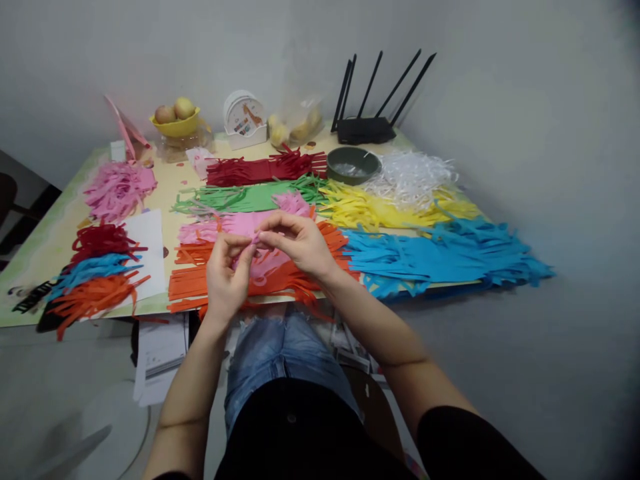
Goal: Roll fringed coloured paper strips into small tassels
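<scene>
Pinching 1 pink strip w/ left hand & right hand.

Thin pink paper strip, pinched above orange strips

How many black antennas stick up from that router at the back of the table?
5. All rise from the flat black plastic router by the wall: two close together at its left end, one in the middle, two slanting right. None seems hidden.
</scene>
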Demonstrator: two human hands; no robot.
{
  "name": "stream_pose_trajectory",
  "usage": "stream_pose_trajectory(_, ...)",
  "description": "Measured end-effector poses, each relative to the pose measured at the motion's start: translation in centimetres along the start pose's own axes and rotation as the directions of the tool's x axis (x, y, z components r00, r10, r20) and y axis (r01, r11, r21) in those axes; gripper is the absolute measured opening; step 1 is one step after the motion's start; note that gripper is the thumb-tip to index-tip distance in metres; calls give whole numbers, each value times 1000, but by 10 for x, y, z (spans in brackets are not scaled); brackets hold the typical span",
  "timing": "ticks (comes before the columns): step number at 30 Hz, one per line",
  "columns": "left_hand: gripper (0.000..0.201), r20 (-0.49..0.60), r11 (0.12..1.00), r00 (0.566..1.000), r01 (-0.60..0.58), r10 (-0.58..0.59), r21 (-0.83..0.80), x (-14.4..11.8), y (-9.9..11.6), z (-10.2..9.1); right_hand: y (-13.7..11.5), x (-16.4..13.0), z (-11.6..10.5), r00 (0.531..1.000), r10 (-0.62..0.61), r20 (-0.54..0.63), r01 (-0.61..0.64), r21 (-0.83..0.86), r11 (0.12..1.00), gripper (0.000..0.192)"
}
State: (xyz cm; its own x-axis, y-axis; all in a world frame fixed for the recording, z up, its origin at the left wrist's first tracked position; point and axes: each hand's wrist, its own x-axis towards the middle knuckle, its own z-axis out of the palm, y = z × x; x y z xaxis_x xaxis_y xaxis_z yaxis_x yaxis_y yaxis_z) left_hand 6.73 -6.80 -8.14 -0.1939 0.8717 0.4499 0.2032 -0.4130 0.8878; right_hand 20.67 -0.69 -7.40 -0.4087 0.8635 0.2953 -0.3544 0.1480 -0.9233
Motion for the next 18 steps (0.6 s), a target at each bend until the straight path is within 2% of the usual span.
stream_pose_trajectory(5, 14, 22, 1000, 1000, -7, 7, 9, -2, -3, -4, -4, -1, -6, 994, -45, 97, 56, -116, 992, 24)
stream_pose_trajectory(9, 25, 101, 983, 985, 149, -139, -107, 1, -4, -9, -11, 0, -10, 976, -168, 140, 206, -333, 920, 14)
stream_pose_trajectory(13, 38, 205, 860, 924, 377, -323, -345, 6, -8, -14, -16, 1, -5, 924, -273, 269, 374, -479, 794, 11)
stream_pose_trajectory(16, 40, 263, 752, 874, 485, -407, -446, 6, -8, -19, -17, 2, 3, 902, -272, 334, 411, -477, 777, 15)
stream_pose_trajectory(18, 38, 287, 713, 856, 517, -430, -473, 4, -8, -22, -17, 2, 8, 897, -284, 339, 423, -470, 775, 15)
